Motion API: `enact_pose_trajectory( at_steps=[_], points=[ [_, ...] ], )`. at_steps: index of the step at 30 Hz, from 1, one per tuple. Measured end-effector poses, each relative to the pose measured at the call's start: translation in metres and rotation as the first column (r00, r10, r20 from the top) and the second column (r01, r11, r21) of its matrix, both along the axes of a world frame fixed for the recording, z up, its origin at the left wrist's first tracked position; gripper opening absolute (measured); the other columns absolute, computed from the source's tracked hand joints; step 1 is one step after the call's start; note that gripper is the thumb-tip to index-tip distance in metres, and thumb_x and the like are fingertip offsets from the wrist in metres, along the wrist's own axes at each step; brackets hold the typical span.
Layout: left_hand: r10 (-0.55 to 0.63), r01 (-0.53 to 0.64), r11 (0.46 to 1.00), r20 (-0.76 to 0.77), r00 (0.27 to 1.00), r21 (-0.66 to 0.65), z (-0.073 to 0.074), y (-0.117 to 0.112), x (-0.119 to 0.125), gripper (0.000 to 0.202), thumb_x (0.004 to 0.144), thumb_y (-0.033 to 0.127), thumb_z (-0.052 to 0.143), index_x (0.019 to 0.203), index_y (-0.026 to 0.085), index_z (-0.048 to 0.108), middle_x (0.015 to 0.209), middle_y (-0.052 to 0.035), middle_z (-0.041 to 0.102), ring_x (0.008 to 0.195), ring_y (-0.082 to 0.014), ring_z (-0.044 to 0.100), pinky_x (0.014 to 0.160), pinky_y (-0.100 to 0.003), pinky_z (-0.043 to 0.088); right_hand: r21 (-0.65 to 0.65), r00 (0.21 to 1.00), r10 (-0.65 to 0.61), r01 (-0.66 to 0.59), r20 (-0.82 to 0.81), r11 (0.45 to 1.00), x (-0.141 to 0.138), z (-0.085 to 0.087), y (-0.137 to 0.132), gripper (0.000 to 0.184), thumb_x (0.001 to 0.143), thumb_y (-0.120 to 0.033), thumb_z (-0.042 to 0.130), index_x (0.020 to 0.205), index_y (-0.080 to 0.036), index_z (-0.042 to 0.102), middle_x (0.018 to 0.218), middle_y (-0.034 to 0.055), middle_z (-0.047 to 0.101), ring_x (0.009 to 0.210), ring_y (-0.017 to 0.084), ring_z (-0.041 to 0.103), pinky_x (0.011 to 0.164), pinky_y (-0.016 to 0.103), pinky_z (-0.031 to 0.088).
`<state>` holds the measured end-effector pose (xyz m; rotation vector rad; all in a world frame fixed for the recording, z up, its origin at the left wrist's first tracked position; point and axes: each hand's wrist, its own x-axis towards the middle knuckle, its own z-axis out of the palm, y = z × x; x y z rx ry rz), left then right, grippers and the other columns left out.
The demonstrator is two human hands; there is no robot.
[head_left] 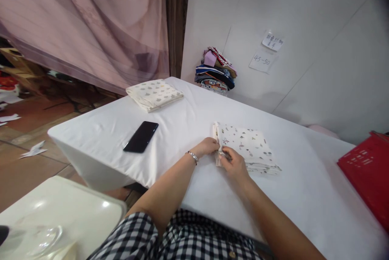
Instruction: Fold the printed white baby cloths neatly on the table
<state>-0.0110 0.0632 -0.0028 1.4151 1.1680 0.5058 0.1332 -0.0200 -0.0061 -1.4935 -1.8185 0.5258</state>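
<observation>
- As I am watching from close by, the left grip (209, 146) is pinching the left edge of a folded printed cloth (247, 142), its fingers curling inward.
- Just beside it, the right grip (234, 165) is pinching that same edge nearer the person, between thumb and fingers.
- The folded printed cloth is lying flat on the white-covered desk (106, 120), its stacked layers showing along the near side.
- A silver bracelet (192, 156) is circling the left wrist.
- Farther left, a black phone (141, 137) is resting on the desk, well apart from both hands.
- Beyond the phone, a grey-patterned cloth (154, 94) is lying folded.
- Past the desk's far edge, a pile of clothes (215, 71) is standing near the pale wall (310, 21).
</observation>
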Motion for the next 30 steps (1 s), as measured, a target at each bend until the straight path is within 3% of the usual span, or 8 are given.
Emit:
enact_pose_trajectory(
  at_steps=[7, 11, 13, 15, 17, 20, 26, 30],
  points=[
    [-0.144, 0.145, 0.989, 0.050, 0.988, -0.026, 0.007, -0.005, -0.008, 0.013, 0.060, 0.021, 0.056, 0.054, 0.017, 0.045, 0.042, 0.0077, 0.035, 0.040, -0.0057, 0.028, 0.040, -0.021, 0.020, -0.063, 0.974, -0.014, 0.000, -0.227, 0.998, -0.003, 0.005, -0.002, 0.027, 0.079, -0.039, 0.052, 0.093, -0.019, 0.064, 0.109, 0.0070, 0.063, 0.093, 0.021, 0.059, 0.078, 0.031, 0.048],
    [-0.214, 0.218, 0.975, 0.081, 0.973, -0.038, 0.009, -0.005, -0.011, 0.019, 0.059, 0.023, 0.057, 0.052, 0.018, 0.040, 0.042, 0.0075, 0.034, 0.039, -0.0056, 0.028, 0.040, -0.021, 0.019, -0.108, 0.960, -0.077, 0.050, -0.269, 0.993, 0.005, 0.006, 0.003, 0.035, 0.081, -0.044, 0.048, 0.093, -0.016, 0.064, 0.092, 0.0069, 0.067, 0.082, 0.020, 0.060, 0.068, 0.029, 0.048],
    [-0.200, 0.204, 0.978, 0.077, 0.977, -0.045, 0.011, -0.006, -0.012, 0.019, 0.059, 0.023, 0.058, 0.053, 0.018, 0.040, 0.041, 0.0073, 0.035, 0.039, -0.0058, 0.029, 0.039, -0.021, 0.019, -0.051, 0.970, -0.095, 0.086, -0.225, 0.995, 0.009, 0.008, 0.004, 0.035, 0.084, -0.043, 0.044, 0.096, -0.016, 0.063, 0.086, 0.0058, 0.066, 0.079, 0.020, 0.060, 0.065, 0.028, 0.047],
    [-0.189, 0.193, 0.980, 0.063, 0.980, -0.051, 0.012, -0.006, -0.012, 0.019, 0.058, 0.023, 0.058, 0.053, 0.018, 0.040, 0.041, 0.0068, 0.037, 0.039, -0.0061, 0.030, 0.039, -0.022, 0.020, 0.063, 0.994, -0.047, 0.053, -0.098, 0.997, 0.011, 0.010, 0.003, 0.031, 0.086, -0.039, 0.041, 0.094, -0.017, 0.062, 0.093, 0.0066, 0.065, 0.085, 0.020, 0.059, 0.069, 0.029, 0.047],
    [-0.199, 0.201, 0.978, 0.047, 0.979, -0.049, 0.013, -0.006, -0.012, 0.018, 0.058, 0.022, 0.056, 0.051, 0.018, 0.039, 0.041, 0.0063, 0.037, 0.039, -0.0062, 0.030, 0.039, -0.022, 0.021, 0.140, 0.991, 0.078, -0.092, 0.105, 0.986, 0.011, 0.011, 0.002, 0.025, 0.088, -0.033, 0.039, 0.089, -0.020, 0.060, 0.100, 0.0071, 0.063, 0.091, 0.020, 0.057, 0.077, 0.031, 0.045],
    [-0.214, 0.214, 0.976, 0.010, 0.977, -0.043, 0.012, -0.006, -0.012, 0.018, 0.058, 0.019, 0.052, 0.046, 0.018, 0.038, 0.039, 0.0058, 0.035, 0.038, -0.0062, 0.030, 0.039, -0.022, 0.020, 0.126, 0.924, 0.212, -0.263, 0.319, 0.957, 0.009, 0.011, 0.000, 0.025, 0.089, -0.026, 0.035, 0.082, -0.021, 0.058, 0.097, 0.0067, 0.062, 0.087, 0.019, 0.057, 0.078, 0.032, 0.044],
    [-0.218, 0.217, 0.976, 0.001, 0.976, -0.031, 0.010, -0.006, -0.012, 0.018, 0.058, 0.020, 0.050, 0.044, 0.018, 0.039, 0.037, 0.0053, 0.035, 0.038, -0.0067, 0.030, 0.039, -0.022, 0.021, 0.140, 0.926, 0.188, -0.244, 0.327, 0.960, 0.011, 0.010, 0.001, 0.023, 0.089, -0.025, 0.035, 0.086, -0.022, 0.057, 0.096, 0.0052, 0.061, 0.087, 0.018, 0.056, 0.077, 0.031, 0.045],
    [-0.191, 0.190, 0.981, -0.008, 0.982, -0.050, 0.007, -0.004, -0.012, 0.014, 0.058, 0.022, 0.052, 0.048, 0.017, 0.043, 0.040, 0.0054, 0.039, 0.039, -0.0070, 0.032, 0.039, -0.022, 0.023, 0.170, 0.899, 0.192, -0.277, 0.394, 0.946, 0.012, 0.004, -0.001, 0.024, 0.083, -0.034, 0.049, 0.102, -0.021, 0.055, 0.104, 0.0078, 0.060, 0.093, 0.022, 0.055, 0.081, 0.036, 0.045]
  ],
)
